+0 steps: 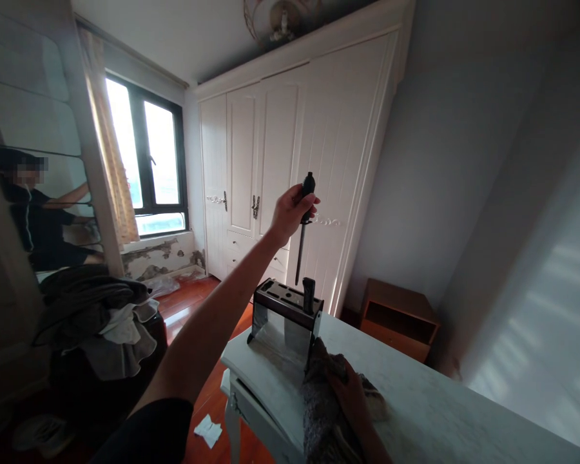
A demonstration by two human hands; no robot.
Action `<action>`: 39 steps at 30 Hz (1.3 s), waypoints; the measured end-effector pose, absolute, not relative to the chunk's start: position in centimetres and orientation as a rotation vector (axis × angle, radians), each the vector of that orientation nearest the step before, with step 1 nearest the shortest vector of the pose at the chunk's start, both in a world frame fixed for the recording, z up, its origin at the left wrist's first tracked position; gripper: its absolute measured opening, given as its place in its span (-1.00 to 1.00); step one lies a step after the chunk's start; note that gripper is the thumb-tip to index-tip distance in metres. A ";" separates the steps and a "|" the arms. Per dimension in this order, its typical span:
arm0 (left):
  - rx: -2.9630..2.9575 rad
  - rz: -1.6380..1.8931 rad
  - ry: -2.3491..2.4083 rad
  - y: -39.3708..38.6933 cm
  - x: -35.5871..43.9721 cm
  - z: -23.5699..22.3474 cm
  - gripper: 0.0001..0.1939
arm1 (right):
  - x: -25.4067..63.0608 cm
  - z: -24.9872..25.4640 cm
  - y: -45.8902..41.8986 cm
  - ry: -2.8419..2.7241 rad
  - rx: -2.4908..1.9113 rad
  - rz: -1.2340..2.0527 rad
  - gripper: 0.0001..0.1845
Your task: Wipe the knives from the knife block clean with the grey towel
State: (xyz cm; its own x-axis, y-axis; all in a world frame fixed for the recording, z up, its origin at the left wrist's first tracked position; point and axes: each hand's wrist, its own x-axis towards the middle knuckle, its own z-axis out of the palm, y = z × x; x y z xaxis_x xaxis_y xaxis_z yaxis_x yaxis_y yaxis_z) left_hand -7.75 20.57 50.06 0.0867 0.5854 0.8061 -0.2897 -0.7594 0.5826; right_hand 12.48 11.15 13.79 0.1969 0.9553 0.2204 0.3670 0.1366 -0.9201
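My left hand point(292, 211) is raised and closed round the black handle of a sharpening steel point(299, 254). Its dark rod points down, with the tip just above a knife block point(287, 319). The block has a dark slotted top and clear-looking sides. One black-handled knife point(309, 295) stands in a slot at the block's right end. Beside the block, low on the right, my right hand point(348, 390) grips a bunched grey-brown cloth point(321, 393). Some of its fingers are hidden in the folds.
The block stands on a white table point(415, 393). Behind are a white wardrobe point(280, 148) and a brown nightstand point(399, 316). Clothes point(96, 316) are heaped at left, and a crumpled tissue point(207, 430) lies on the floor. A mirror point(62, 174) reflects a person.
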 end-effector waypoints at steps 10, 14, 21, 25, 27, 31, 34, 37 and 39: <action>1.663 1.872 0.250 16.6 -7.0 51.4 -0.81 | 12.7 13.0 11.4 -1.378 -1.380 0.692 -0.46; 1.709 1.891 0.285 14.1 -6.6 50.2 -0.80 | 13.0 13.1 11.5 -1.375 -1.382 0.653 -0.52; 1.651 1.713 0.275 9.9 -5.0 46.1 -0.79 | 14.3 13.8 10.5 -1.375 -1.434 0.620 -0.54; 1.549 1.594 0.242 8.8 -3.5 42.9 -0.78 | 16.1 14.0 8.9 -1.389 -1.470 0.580 -0.57; 1.491 1.555 0.231 8.7 -2.4 41.1 -0.74 | 17.5 13.9 8.0 -1.367 -1.492 0.569 -0.55; 1.416 1.540 0.213 8.6 0.0 37.9 -0.63 | 20.6 14.0 5.9 -1.301 -1.559 0.529 -0.50; 1.390 1.512 0.247 8.0 1.6 36.2 -0.62 | 23.1 14.3 4.2 -1.261 -1.609 0.522 -0.51; 1.374 1.467 0.286 7.3 3.0 34.8 -0.64 | 25.4 14.4 2.5 -1.212 -1.641 0.490 -0.51; 1.376 1.444 0.298 6.9 3.9 33.9 -0.66 | 26.9 14.3 1.4 -1.163 -1.653 0.461 -0.50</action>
State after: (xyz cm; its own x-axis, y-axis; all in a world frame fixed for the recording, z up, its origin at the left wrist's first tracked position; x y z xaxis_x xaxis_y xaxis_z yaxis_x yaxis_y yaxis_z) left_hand 3.86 6.91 33.91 0.2351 0.7901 0.5661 -0.5017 -0.4002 0.7669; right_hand 26.89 1.43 14.29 0.4606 0.8574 0.2294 0.4678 -0.0148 -0.8837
